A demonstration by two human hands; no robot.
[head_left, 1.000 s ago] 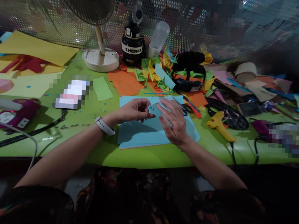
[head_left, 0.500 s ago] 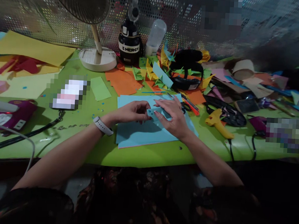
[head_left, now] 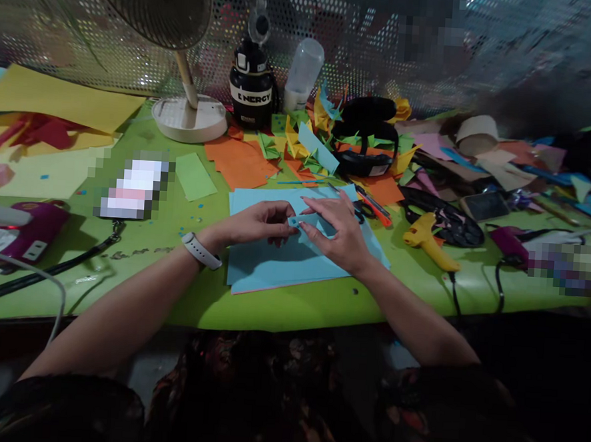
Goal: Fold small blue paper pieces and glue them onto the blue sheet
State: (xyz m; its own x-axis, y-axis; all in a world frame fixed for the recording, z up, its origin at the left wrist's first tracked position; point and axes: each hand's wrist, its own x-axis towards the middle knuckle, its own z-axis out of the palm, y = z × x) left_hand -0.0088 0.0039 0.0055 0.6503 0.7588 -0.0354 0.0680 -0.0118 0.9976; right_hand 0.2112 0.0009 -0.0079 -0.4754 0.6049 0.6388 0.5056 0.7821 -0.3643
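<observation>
A small piece of light blue paper [head_left: 316, 223] is held between my two hands, above a stack of blue paper sheets [head_left: 262, 269]. My left hand [head_left: 263, 222], with a pale band on the wrist, is closed at the small paper's left end, its fingers curled. My right hand [head_left: 343, 232] grips the right part between thumb and fingers and hides some of it. A dark dot or hole shows near the left end of the small paper. Scissors [head_left: 363, 212] lie partly hidden just beyond my right hand.
A yellow glue gun [head_left: 432, 241] lies to the right. Folded paper pieces [head_left: 305, 141], a black bottle [head_left: 252, 95] and a fan base [head_left: 189, 118] stand behind. A phone [head_left: 134, 188] and a purple device [head_left: 22, 227] with cables are on the left.
The small blue paper has tilted a little, and less of its dotted face shows between my hands. The whole view has shifted slightly. Both hands keep their hold.
</observation>
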